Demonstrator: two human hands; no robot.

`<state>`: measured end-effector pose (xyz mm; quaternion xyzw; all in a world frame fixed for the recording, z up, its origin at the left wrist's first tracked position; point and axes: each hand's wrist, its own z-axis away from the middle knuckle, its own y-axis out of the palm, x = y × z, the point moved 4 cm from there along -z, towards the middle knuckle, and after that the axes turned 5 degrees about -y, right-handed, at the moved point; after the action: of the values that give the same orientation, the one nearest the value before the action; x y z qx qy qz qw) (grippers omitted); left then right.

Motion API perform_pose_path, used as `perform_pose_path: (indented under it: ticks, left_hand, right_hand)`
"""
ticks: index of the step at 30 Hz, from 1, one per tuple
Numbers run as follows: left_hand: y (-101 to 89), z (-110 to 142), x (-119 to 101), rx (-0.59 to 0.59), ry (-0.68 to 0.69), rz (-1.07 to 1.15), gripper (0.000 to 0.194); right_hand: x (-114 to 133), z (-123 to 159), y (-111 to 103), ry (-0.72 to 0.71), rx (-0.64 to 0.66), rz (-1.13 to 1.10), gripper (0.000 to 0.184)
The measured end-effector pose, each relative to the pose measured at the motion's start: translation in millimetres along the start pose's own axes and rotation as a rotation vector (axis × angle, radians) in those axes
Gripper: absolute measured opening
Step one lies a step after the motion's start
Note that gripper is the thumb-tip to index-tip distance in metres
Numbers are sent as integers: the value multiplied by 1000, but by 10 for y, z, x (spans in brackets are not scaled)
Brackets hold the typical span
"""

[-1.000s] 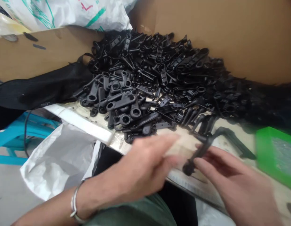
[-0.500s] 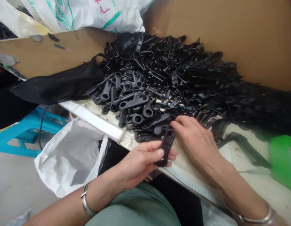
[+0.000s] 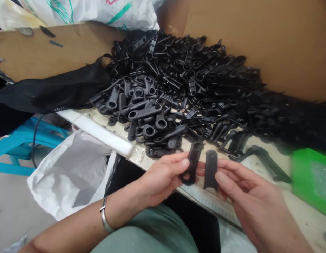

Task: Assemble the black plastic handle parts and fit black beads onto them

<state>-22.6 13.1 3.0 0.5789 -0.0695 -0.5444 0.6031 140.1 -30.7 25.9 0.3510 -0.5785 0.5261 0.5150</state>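
My left hand (image 3: 165, 177) grips a black plastic handle piece (image 3: 194, 160) with a ring at its lower end, thumb on its edge and the hollow side toward me. Close beside it, my right hand (image 3: 244, 186) pinches a flat black cover plate (image 3: 211, 168) with a rounded top and a curved notch at the bottom. The two parts stand nearly parallel, with a small gap between them. Beyond my hands a large pile of black plastic handle pieces (image 3: 152, 112) covers the table.
At the right stands a green box (image 3: 301, 175) of small shiny pieces. A white sack (image 3: 68, 172) hangs open below the table's left edge, near a blue stool (image 3: 10, 154). Cardboard (image 3: 244, 31) rises behind the pile. A black cloth bag (image 3: 52, 93) lies at left.
My right hand has come back from the pile's near edge toward me, now with a flat cover plate in its fingers. My left hand still holds the handle piece.
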Motion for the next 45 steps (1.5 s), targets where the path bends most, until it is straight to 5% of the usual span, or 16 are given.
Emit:
perform_pose_path:
  ticks: [4,10,19,26,31,38,42,45]
  left_hand:
    - [35,-22,28,-1,55,-29,30]
    - [29,2,-11,-14,171,-170,31]
    - [44,-41,24,22,162,-172,29]
    - [28,27,-64,-17,247,-555,34]
    - [91,14,-28,59,252,-471,32]
    - [44,42,-77,-190,345,-893,22]
    - [48,50,-89,-140,320,-888,27]
    - [69,36,-69,-57,289,-842,23]
  right_hand:
    - [-61,78,193,74,-65,-197,36]
    - [-58,26,196,11,-157,-82,28]
    - [-47,83,165,-48,-191,-68,27]
    - [59,18,170,-51,-227,-1,25]
    - [74,71,169,-48,-247,132,26]
    - [138,57,118,-161,-135,490,30]
    - [122,-25,92,-155,-185,224,41]
    - [3,-85,179,-40,-29,-88,46]
